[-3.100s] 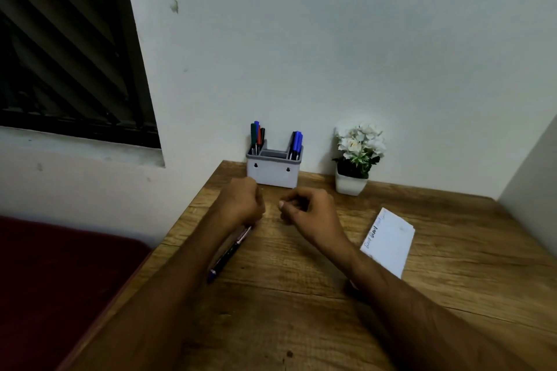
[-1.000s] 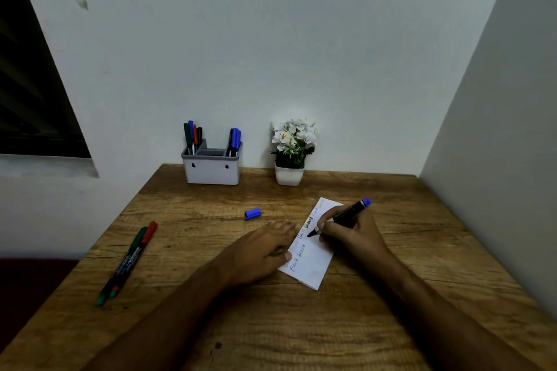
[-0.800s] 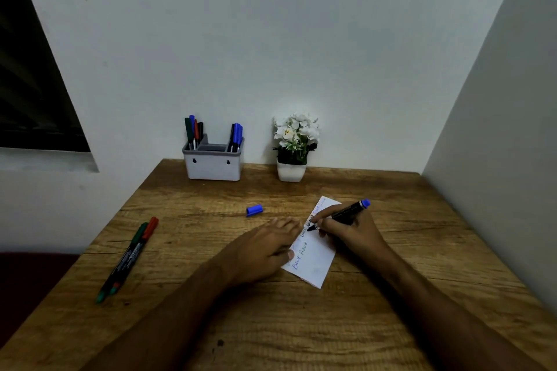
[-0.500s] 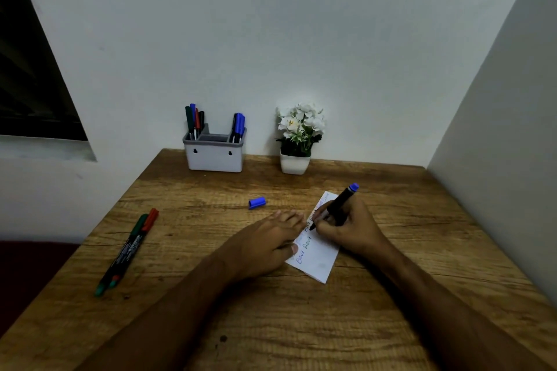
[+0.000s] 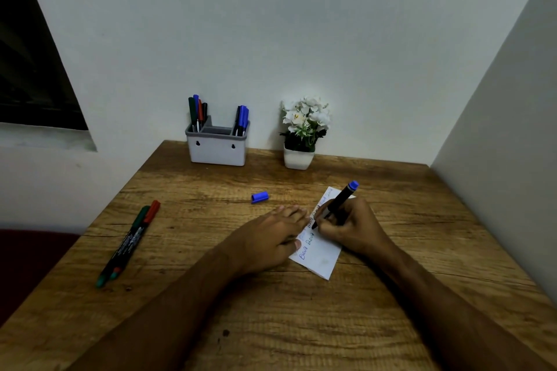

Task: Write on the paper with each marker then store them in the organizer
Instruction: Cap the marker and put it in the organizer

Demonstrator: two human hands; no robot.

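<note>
My right hand [image 5: 351, 227] grips the blue marker [image 5: 337, 204], tip down-left on the paper [image 5: 319, 256], blue end tilted up-right; my left hand [image 5: 268, 239] lies flat, fingers straight, pinning the paper's edge on the wooden desk [image 5: 271, 310]. Its cap [image 5: 259, 197] lies just beyond; the organizer [image 5: 217, 147] stands against the wall, two markers [image 5: 131, 242] far left

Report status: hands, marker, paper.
Right hand grips black blue-ended marker, tip on white paper. Left hand flat, pressing paper's edge. Loose blue cap on wooden table, clear of both hands.
</note>
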